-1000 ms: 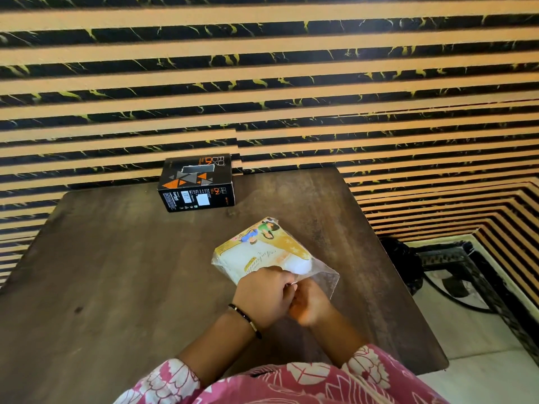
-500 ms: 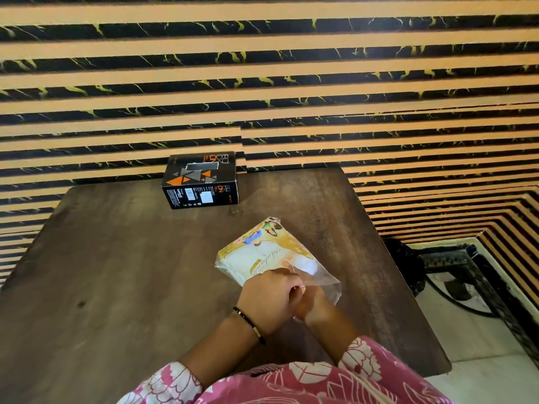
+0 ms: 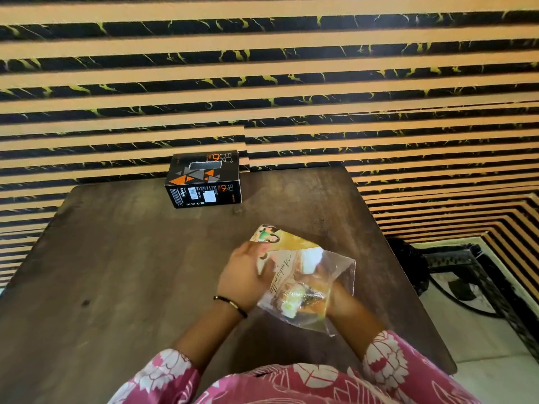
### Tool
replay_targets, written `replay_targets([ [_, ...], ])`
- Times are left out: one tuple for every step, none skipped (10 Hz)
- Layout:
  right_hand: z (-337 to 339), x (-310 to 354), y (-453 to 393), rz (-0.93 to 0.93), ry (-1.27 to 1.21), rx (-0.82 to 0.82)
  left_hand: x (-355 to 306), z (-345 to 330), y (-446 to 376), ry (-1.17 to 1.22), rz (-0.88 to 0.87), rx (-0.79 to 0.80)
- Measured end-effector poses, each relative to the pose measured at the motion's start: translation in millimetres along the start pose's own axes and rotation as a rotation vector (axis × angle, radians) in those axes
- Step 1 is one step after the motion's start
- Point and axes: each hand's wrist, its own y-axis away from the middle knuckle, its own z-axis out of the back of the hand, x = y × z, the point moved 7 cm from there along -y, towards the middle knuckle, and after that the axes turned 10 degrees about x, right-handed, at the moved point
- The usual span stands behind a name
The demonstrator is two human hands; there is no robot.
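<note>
A clear plastic packet (image 3: pixel 294 258) with a yellow printed card and a white item inside is raised and tilted over the dark wooden table (image 3: pixel 116 258). My left hand (image 3: pixel 242 275) grips the packet's left edge, thumb on its face. My right hand (image 3: pixel 339 297) lies at the packet's near end and shows only blurred through the plastic. Whether its fingers hold anything is unclear.
A black box (image 3: pixel 204 182) with orange triangles stands at the table's far edge against the striped wall (image 3: pixel 291 83). To the right, below the table edge, a black metal stand and cable (image 3: pixel 455 266) sit on the pale floor.
The packet lay flat with both hands at its near end. Now it is lifted and turned; my left hand has shifted to its left edge and my right hand is behind the plastic.
</note>
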Motion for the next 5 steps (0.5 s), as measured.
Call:
replay_targets([
  [8.3, 6.4, 9.0, -0.078, 0.085, 0.056, 52.8, 4.6, -10.8, 0.064, 0.288, -0.018],
  [-1.9, 14.7, 26.7, -0.058, -0.094, 0.27, 75.3, -8.1, -11.9, 0.331, 0.499, 0.146],
  [17.9, 8.8, 29.2, -0.098, -0.139, 0.234, 71.2, -10.8, -7.5, 0.51, 0.541, 0.179],
  [23.0, 9.4, 32.1, -0.111, -0.145, 0.263, 77.4, -7.9, -5.9, 0.513, 0.538, 0.097],
  [36.7, 7.9, 44.1, -0.152, -0.126, 0.15, 95.2, -0.7, -5.1, 0.482, 0.6, 0.012],
])
